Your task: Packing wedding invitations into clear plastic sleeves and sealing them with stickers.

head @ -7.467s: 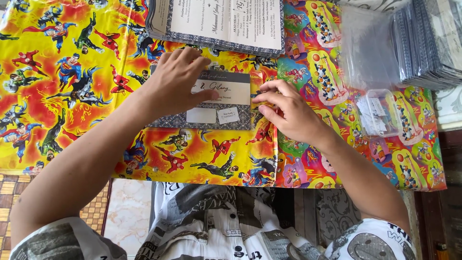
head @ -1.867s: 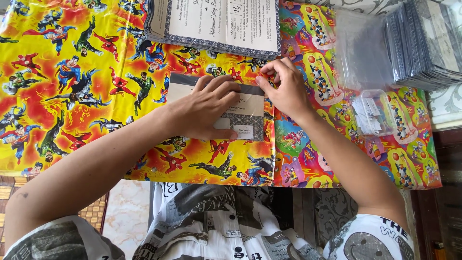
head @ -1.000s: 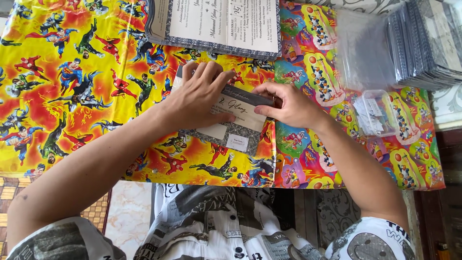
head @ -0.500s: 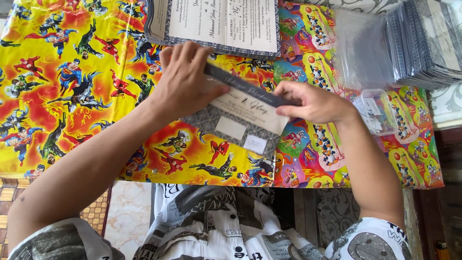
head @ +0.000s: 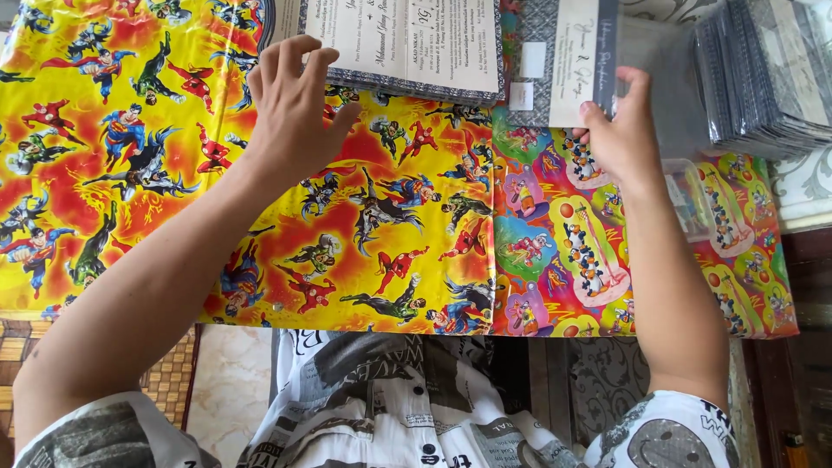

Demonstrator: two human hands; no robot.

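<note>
My right hand (head: pixel 617 130) grips a folded grey-patterned card (head: pixel 563 61) with white labels and holds it upright at the far right of the table. My left hand (head: pixel 290 104) is empty, fingers spread, hovering just below a stack of printed cards (head: pixel 407 43) with dark patterned borders at the table's far edge. Both hands are over a table covered in bright cartoon-print wrapping paper (head: pixel 173 173).
A clear plastic sleeve (head: pixel 667 78) lies by the right hand. A pile of dark sleeved cards (head: pixel 763 69) sits at the far right. A small clear plastic box (head: pixel 693 199) rests on the paper near the right forearm. Tiled floor and a woven mat show below the table edge.
The card was lifted off the table's middle and carried up and right by my right hand. My left hand let go of it and moved up toward the printed stack.
</note>
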